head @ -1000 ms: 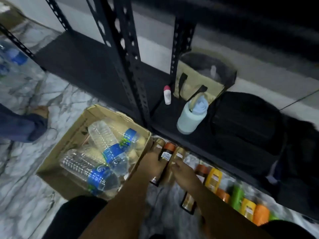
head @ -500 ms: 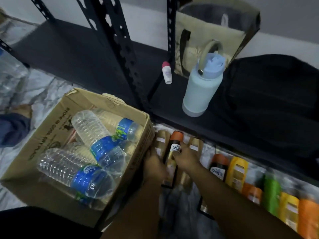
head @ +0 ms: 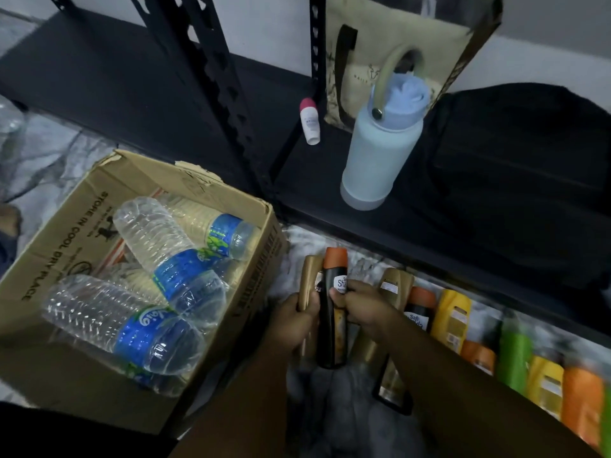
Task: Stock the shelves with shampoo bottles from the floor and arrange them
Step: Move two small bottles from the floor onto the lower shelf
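Observation:
A row of shampoo bottles lies on the marble floor below the black shelf. My left hand grips a gold bottle at the row's left end. My right hand holds a black bottle with an orange cap beside it. To the right lie another gold bottle, a second black one with an orange cap, then yellow, green and orange bottles.
A cardboard box of plastic water bottles sits left of my hands. On the low shelf stand a pale blue flask, a small roll-on, a beige tote bag and a black bag. A black upright post rises at the shelf corner.
The view has moved closer and lower. Both hands have closed on the leftmost bottles, and the black orange-capped bottle has lifted slightly out of the row.

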